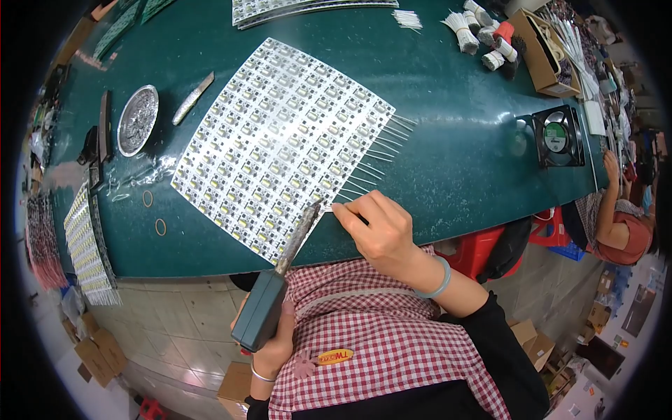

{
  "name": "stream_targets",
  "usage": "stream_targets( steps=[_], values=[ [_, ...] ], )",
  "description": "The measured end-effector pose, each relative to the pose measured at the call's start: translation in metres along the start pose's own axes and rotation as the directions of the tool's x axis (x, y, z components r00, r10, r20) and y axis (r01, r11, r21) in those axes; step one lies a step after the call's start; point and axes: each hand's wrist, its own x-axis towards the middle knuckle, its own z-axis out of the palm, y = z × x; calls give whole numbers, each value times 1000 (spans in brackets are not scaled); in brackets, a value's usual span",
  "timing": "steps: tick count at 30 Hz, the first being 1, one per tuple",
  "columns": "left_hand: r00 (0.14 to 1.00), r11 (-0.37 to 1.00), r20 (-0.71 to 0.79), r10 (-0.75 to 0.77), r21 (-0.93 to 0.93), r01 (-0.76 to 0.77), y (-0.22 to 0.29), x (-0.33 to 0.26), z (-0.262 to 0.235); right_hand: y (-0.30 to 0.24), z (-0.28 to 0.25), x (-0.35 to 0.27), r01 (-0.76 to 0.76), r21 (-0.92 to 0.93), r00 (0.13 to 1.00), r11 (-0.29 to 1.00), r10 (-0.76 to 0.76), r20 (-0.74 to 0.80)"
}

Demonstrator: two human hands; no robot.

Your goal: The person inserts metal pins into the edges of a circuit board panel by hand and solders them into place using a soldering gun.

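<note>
1. Left hand (276,343): grip closed around grey soldering iron (269,297), tip up against near edge of white panel of small circuit boards (280,143).
2. Right hand (381,231): grip pinched shut on thin white wire (339,208), just right of iron tip.
3. Beyond both grips: panel flat on green worktop (448,140), wire leads (381,150) fanning off right edge.

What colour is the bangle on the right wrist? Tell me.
Pale blue-green bangle, clearest in the head view.

Dark green workbench (448,140) spans the view. Pale tiled floor (189,315) beneath. Cardboard boxes (98,357) at lower left. Red plastic stool (476,248) beside bench. Lighting even, overhead glare on bench.
</note>
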Motion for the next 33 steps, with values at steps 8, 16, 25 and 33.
stream_targets(
  steps=[8, 16, 25, 33],
  values=[
    [998, 997, -29, 47, 55, -46, 0, 0, 4, -1, -1, 0, -9, 12, 1000, 1000, 9, -7],
    [995, 989, 37, -92, 118, 87, 18, 11, 8, -1, -1, -1, -6, -2, 1000, 1000, 6, -18],
    [984, 976, -9, 177, 133, -174, -5, 6, 2, 0, -2, 0, -8, -8, 1000, 1000, 7, -12],
    [824, 950, -505, 258, -25, -313, 43, 70, -50, -1, -4, 4, -8, 45, 999, 999, 9, -41]
  ],
)
